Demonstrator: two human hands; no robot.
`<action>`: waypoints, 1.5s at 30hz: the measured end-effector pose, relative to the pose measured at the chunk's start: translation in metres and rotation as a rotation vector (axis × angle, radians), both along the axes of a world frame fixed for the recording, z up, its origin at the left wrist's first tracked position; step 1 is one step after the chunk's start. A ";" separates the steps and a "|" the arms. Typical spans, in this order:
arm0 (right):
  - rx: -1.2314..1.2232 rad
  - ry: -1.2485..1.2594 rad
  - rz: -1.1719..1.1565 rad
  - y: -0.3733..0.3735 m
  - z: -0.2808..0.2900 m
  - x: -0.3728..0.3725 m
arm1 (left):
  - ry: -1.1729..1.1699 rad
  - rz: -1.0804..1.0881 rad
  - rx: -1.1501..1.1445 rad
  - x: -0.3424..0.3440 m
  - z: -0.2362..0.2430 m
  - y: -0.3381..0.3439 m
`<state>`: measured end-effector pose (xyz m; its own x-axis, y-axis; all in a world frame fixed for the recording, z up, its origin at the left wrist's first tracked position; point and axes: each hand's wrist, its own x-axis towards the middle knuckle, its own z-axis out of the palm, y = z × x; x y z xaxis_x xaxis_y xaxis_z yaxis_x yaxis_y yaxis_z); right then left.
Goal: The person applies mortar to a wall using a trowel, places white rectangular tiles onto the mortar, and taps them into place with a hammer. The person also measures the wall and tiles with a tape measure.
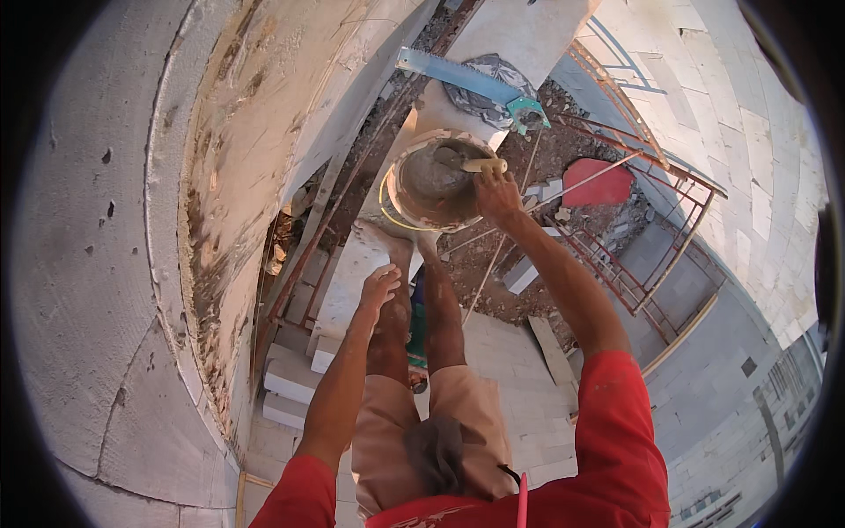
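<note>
On pale plank (339, 304), upper ctr: 1 bucket (453, 209), round, w/ grey mortar (427, 182); 1 trowel (486, 165), light handle, blade in mortar. R hand (499, 197): fingers closed round trowel handle, at bucket's R rim. L hand (379, 287): fingers part-open, loosely curled, nothing seen in grip; nr L shin (393, 327), contact can't tell. Beyond bucket: 1 handsaw (471, 79), blue blade, green handle, atop dk plastic sheet (475, 107).

Trowel (486, 165) partly hidden by mortar (427, 183) and right fingers (495, 179); left sleeve (299, 495) cut by lower edge.
</note>
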<state>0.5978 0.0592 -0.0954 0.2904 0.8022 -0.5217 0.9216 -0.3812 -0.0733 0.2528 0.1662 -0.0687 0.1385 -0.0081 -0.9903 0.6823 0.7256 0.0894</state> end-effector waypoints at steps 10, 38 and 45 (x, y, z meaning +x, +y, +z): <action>-0.166 -0.154 0.381 0.014 -0.122 0.003 | -0.127 0.202 -0.018 0.073 -0.148 -0.039; -0.666 0.557 -0.180 0.028 -0.008 -0.049 | -0.108 0.478 0.079 0.087 -0.150 -0.085; -0.423 0.819 -0.779 0.031 -0.009 -0.055 | -0.118 0.430 -0.123 0.077 -0.158 -0.096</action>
